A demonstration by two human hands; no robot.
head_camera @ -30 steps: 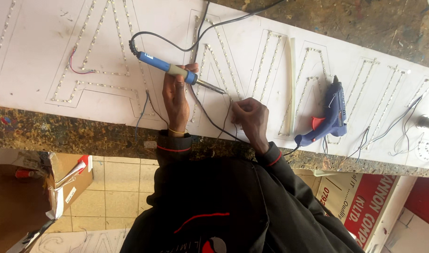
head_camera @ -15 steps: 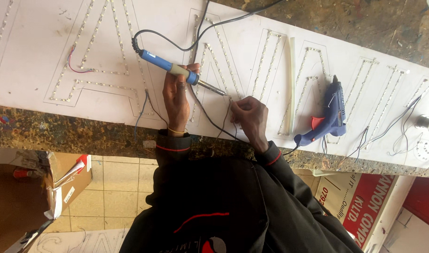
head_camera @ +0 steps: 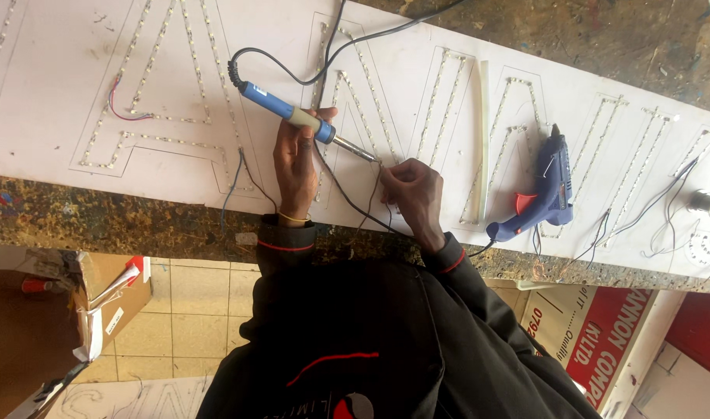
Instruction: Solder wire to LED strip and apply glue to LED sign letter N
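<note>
My left hand [head_camera: 297, 167] grips a soldering iron [head_camera: 281, 110] with a blue handle and a black cord. Its metal tip [head_camera: 362, 154] points right and down at thin wires on a white sign board [head_camera: 52, 147]. My right hand [head_camera: 413, 194] pinches those thin dark wires [head_camera: 374, 190] just beside the tip. The board lies flat on a rough workbench and carries letter outlines made of rows of small LEDs [head_camera: 355, 101]. Both my sleeves are black with a red stripe at the cuff.
A blue glue gun [head_camera: 550, 186] with a red trigger lies on the board to the right, beside a pale glue stick [head_camera: 483, 132]. Loose wires [head_camera: 657, 209] and a metal spool [head_camera: 708, 203] lie at far right. A red-and-blue wire [head_camera: 122, 112] sits left. A cardboard box [head_camera: 99, 299] stands below the bench edge.
Almost nothing has changed. Both hands stay in place, with the iron's tip still at the wires pinched by my right hand.
</note>
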